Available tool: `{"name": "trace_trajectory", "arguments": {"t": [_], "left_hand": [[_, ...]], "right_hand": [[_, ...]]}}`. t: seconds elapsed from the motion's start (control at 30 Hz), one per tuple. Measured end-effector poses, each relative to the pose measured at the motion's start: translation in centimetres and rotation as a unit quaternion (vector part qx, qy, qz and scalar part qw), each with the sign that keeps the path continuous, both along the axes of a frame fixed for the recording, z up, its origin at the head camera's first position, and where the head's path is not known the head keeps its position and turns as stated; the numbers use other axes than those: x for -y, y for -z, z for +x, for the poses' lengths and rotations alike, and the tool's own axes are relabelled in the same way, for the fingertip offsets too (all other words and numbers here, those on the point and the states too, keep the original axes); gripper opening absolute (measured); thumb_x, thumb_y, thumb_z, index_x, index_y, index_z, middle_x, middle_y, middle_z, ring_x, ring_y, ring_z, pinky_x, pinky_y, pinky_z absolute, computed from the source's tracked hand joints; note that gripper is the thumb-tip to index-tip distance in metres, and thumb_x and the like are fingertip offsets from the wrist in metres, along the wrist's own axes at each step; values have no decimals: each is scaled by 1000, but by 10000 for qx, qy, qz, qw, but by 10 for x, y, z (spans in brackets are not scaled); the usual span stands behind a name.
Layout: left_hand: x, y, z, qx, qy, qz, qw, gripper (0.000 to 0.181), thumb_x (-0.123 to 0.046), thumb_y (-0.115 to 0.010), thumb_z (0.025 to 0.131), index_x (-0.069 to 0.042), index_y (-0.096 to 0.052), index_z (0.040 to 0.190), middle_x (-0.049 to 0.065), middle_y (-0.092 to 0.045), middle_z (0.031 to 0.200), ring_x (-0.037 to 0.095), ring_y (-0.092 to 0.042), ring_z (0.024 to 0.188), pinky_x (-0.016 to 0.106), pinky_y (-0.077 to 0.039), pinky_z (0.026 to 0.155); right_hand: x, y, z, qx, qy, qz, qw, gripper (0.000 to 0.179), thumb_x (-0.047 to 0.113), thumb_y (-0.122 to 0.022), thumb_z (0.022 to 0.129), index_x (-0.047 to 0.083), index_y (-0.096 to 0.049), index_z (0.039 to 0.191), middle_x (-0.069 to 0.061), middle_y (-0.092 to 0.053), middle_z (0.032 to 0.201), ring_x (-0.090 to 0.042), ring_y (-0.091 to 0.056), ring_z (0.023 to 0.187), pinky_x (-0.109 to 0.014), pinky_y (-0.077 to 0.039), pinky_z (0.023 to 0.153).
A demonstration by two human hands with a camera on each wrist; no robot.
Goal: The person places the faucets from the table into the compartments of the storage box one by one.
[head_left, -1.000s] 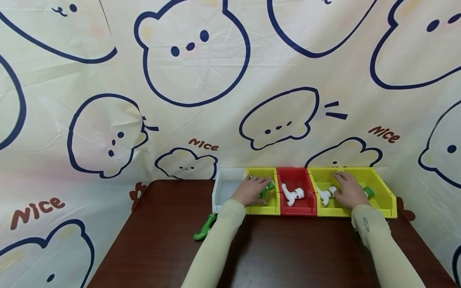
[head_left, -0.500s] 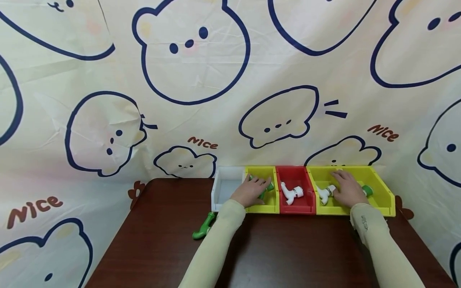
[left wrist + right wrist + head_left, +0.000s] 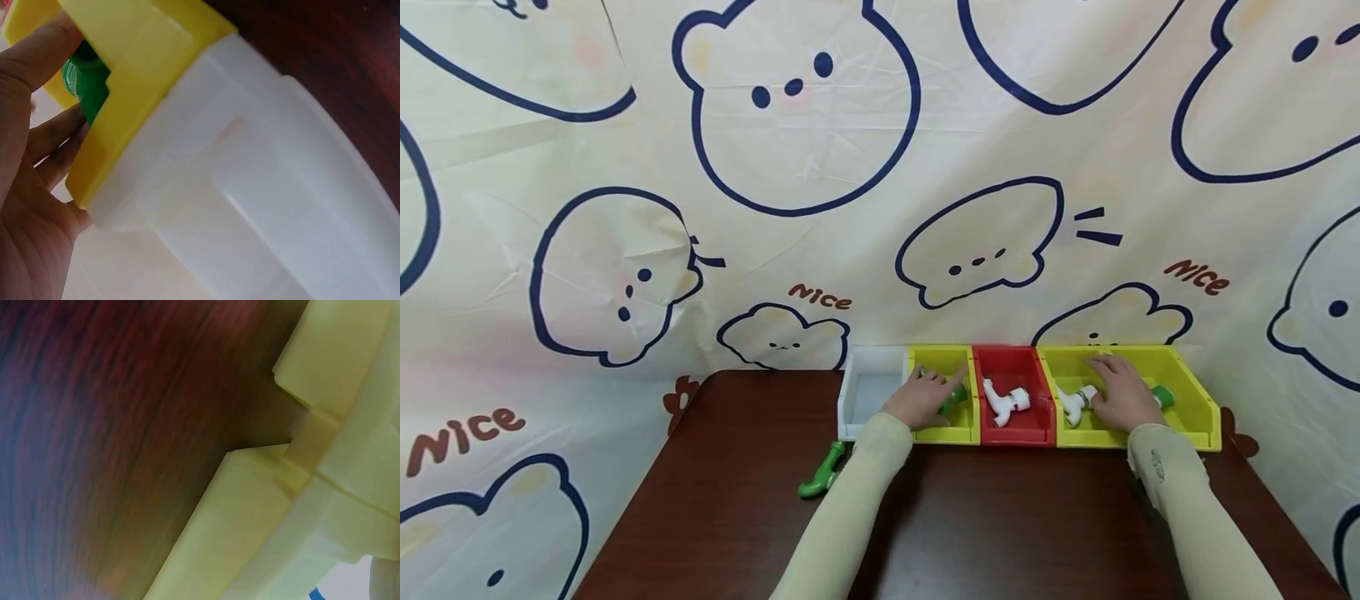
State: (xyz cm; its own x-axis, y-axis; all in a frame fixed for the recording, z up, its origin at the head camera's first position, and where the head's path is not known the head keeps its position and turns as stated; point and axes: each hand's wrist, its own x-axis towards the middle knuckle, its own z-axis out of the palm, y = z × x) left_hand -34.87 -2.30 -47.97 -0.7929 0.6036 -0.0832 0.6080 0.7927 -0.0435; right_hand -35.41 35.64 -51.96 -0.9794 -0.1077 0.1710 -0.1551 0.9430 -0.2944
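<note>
My left hand (image 3: 920,398) is over the small yellow bin (image 3: 944,435), fingers spread around a green plastic tap (image 3: 955,398). In the left wrist view, the fingers reach past the yellow wall beside the green tap (image 3: 90,87); whether they touch it is hard to tell. My right hand (image 3: 1123,396) lies over the large yellow bin (image 3: 1187,437) with relaxed fingers, its fingertips partly hidden. On its left is a white tap (image 3: 1075,406); a green tap end (image 3: 1163,396) shows on its right. The right wrist view shows mostly bin wall (image 3: 250,519) and table.
Between the yellow bins stands a red bin (image 3: 1017,437) with a white tap (image 3: 1004,403) inside. A white bin (image 3: 872,385) adjoins on the left. Another green tap (image 3: 823,472) lies on the dark wooden table (image 3: 1000,525) by my left sleeve. A printed cloth (image 3: 805,150) hangs behind.
My left index finger has straightened and lifted slightly over the small yellow bin. The right hand has stayed in place. The head view has shifted a little.
</note>
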Motion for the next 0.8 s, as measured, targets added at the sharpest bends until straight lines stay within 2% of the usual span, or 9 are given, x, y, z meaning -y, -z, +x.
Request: {"name": "trace_trajectory", "arguments": {"t": [0.17,0.37,0.5,0.6,0.7,0.8], "left_hand": [[-5,3,-2,-94,-132,-154,9998,111,-49,-75,92,-17,-3,169,-1,-62,148,22,-51,142,52,-27,125],[-6,8,-1,-155,-213,-403,9988,105,-52,-72,93,-14,-9,168,-1,-61,149,21,-51,142,51,-27,125],[-8,10,-2,-245,-198,-576,9978,98,-52,-70,95,-12,-17,167,-1,-57,153,20,-49,144,50,-28,125],[-10,12,-2,-361,-106,-727,9966,88,-52,-68,96,-12,-30,164,0,-56,153,19,-50,143,48,-30,124],[-11,12,-1,-468,-26,-834,9954,76,-53,-68,97,-13,-43,157,1,-59,149,19,-52,141,48,-33,123],[-10,12,0,-569,25,-894,9944,70,-53,-68,97,-14,-50,152,0,-62,145,19,-54,138,47,-35,122]], "right_hand": [[-2,0,0,-6,-7,-7,10000,64,9,-63,91,-2,-46,151,-29,-38,155,-52,-29,143,-73,-26,113],[0,0,1,27,-105,-21,9999,64,10,-63,92,-2,-46,152,-29,-38,154,-52,-29,143,-72,-26,113],[-1,0,1,6,-54,-12,10000,63,9,-63,91,-2,-47,152,-28,-39,155,-51,-29,144,-72,-27,114],[-2,-1,1,-23,-25,14,10000,63,9,-64,91,-2,-47,151,-28,-39,155,-51,-30,143,-72,-27,113],[-2,-1,1,-27,-29,17,10000,64,9,-64,91,-2,-47,151,-28,-40,154,-51,-30,143,-72,-27,113],[-1,-2,1,-9,-31,-11,10000,64,9,-64,91,-2,-47,151,-28,-39,154,-51,-30,143,-73,-26,113]]}}
